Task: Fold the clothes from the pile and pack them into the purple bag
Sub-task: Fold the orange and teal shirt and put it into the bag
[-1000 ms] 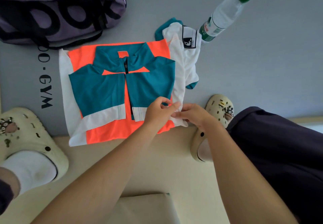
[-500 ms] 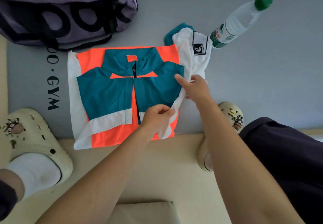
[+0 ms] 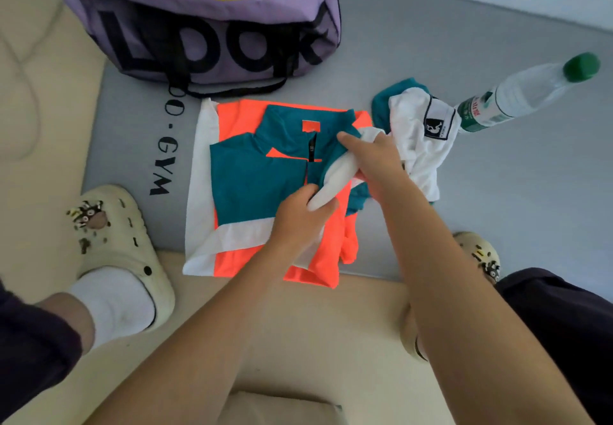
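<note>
Both hands have carried the orange, teal and white zip jacket's [image 3: 252,186] right edge inward: left hand [image 3: 300,212] and right hand [image 3: 371,159] each keep a closed grip on the fold, narrowing it toward the open purple fabric bag [image 3: 212,43].

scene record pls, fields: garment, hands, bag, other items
garment: jacket flat on grey mat, right side being folded in
left hand: grip on white edge
right hand: grip on sleeve
bag: open, clothes inside
other: bottle lying beside sleeve

Cream clogs [image 3: 124,242], white sock [image 3: 112,302], dark shorts [image 3: 570,335]
</note>
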### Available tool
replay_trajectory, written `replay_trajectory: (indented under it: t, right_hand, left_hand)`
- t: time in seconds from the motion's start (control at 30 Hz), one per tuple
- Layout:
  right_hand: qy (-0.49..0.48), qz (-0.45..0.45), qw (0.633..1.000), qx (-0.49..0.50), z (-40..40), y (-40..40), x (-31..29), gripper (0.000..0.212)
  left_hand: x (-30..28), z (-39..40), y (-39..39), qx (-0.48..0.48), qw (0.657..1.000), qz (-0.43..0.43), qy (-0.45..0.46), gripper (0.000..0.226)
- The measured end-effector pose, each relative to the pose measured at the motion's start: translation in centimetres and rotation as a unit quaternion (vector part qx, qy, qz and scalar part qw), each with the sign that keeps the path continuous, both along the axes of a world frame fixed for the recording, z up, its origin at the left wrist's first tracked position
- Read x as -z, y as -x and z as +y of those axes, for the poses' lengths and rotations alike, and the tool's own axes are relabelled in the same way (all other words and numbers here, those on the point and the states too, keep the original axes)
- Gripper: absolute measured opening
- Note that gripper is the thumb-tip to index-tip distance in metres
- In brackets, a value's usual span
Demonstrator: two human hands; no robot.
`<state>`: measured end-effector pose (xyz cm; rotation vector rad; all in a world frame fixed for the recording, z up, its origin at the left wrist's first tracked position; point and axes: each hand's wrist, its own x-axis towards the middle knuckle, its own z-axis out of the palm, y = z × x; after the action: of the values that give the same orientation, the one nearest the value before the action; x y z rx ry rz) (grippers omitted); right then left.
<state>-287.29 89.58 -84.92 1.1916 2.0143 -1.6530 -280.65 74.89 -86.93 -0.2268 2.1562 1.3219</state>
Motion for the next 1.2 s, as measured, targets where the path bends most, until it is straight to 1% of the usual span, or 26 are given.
replay_trajectory:
  t: [0.03, 0.1, 0.17, 0.23, 0.27, 0.33, 0.37, 0.4, 0.43, 0.5, 0.53, 0.57, 0.67, 0.73, 0.8, 0.87, 0.93, 0.97, 1.03, 1.1, 1.17, 1.2]
  right_hand:
    - [-0.009, 0.012, 1.0, -0.021, -1.5, 1.0, -0.2, 0.028]
    - [-0.003, 0.032, 0.998, -0.06, -5.3, 2.9, -0.4, 0.029]
    - [0.029, 0.048, 0.994, -0.09, -9.5, 4.4, -0.5, 0.029]
    - [0.062, 0.057, 0.989, -0.123, -13.3, 5.2, -0.2, 0.02]
    - [0.08, 0.055, 0.985, -0.144, -14.9, 5.4, -0.1, 0.016]
    - [0.122, 0.045, 0.974, -0.184, -16.6, 5.2, 0.4, 0.014]
    - [0.126, 0.039, 0.972, -0.195, -16.7, 5.0, 0.7, 0.015]
    - [0.104, 0.036, 0.974, -0.196, -16.2, 4.7, 1.1, 0.016]
    - [0.05, 0.039, 0.98, -0.189, -15.3, 4.2, 1.5, 0.017]
    - [-0.104, 0.047, 0.98, -0.161, -12.5, 2.3, 2.3, 0.017]
    - [-0.158, 0.035, 0.975, -0.151, -11.3, 1.1, 2.7, 0.017]
    - [-0.18, 0.012, 0.972, -0.15, -10.4, 0.0, 2.9, 0.018]
    - [-0.138, -0.056, 0.972, -0.181, -9.9, -2.6, 3.6, 0.029]
    - [-0.121, -0.071, 0.976, -0.167, -10.3, -3.3, 3.8, 0.033]
    - [-0.112, -0.09, 0.977, -0.156, -10.5, -3.7, 4.0, 0.039]
    - [-0.089, -0.131, 0.972, -0.172, -10.8, -4.0, 4.1, 0.045]
    - [-0.073, -0.163, 0.961, -0.21, -11.0, -4.2, 4.2, 0.041]
    - [-0.076, -0.154, 0.962, -0.214, -11.1, -4.3, 4.2, 0.04]
    - [-0.095, -0.095, 0.974, -0.182, -10.9, -4.4, 4.4, 0.043]
    - [-0.1, -0.051, 0.983, -0.145, -10.6, -4.6, 4.7, 0.04]
    - [-0.104, -0.05, 0.981, -0.154, -10.4, -5.0, 4.9, 0.039]
    - [-0.1, -0.055, 0.98, -0.161, -10.3, -5.2, 5.1, 0.037]
  left_hand:
    - [0.0, -1.7, 0.5, -0.003, 1.0, 0.002, -0.003, 0.029]
    - [-0.1, -5.4, 1.6, -0.02, 1.0, -0.01, 0.002, 0.025]
    - [0.1, -9.4, 2.4, -0.064, 0.997, -0.028, 0.018, 0.022]
    - [0.6, -13.0, 2.9, -0.102, 0.993, -0.031, 0.054, 0.013]
    - [0.8, -14.6, 3.0, -0.113, 0.99, -0.032, 0.076, 0.012]
    - [1.5, -16.9, 3.1, -0.13, 0.986, -0.045, 0.099, 0.015]
    - [2.0, -17.7, 3.2, -0.144, 0.983, -0.055, 0.096, 0.014]
    - [2.6, -18.5, 3.0, -0.158, 0.981, -0.064, 0.091, 0.012]
    - [3.1, -19.0, 2.9, -0.167, 0.98, -0.068, 0.087, 0.011]
    - [4.1, -19.4, 2.6, -0.181, 0.978, -0.071, 0.076, 0.008]
    - [4.6, -19.4, 2.5, -0.19, 0.976, -0.072, 0.073, 0.007]
    - [4.9, -19.4, 2.3, -0.2, 0.974, -0.073, 0.073, 0.008]
    - [5.5, -19.4, 2.0, -0.213, 0.972, -0.076, 0.063, 0.009]
    - [5.7, -19.5, 1.7, -0.216, 0.972, -0.085, 0.045, 0.008]
    - [5.6, -19.8, 1.3, -0.228, 0.968, -0.102, 0.018, 0.012]
    - [5.5, -20.0, 1.0, -0.223, 0.968, -0.113, 0.012, 0.019]
    - [5.3, -20.1, 0.8, -0.22, 0.968, -0.123, 0.008, 0.021]
    - [5.2, -20.2, 0.7, -0.217, 0.968, -0.128, 0.01, 0.019]
    - [5.2, -20.4, 0.6, -0.195, 0.97, -0.143, 0.031, 0.018]
    - [5.2, -20.9, 0.4, -0.128, 0.975, -0.164, 0.081, 0.021]
    - [5.3, -21.1, 0.4, -0.045, 0.972, -0.175, 0.152, 0.027]
    - [5.1, -21.2, 0.5, -0.023, 0.968, -0.174, 0.178, 0.03]
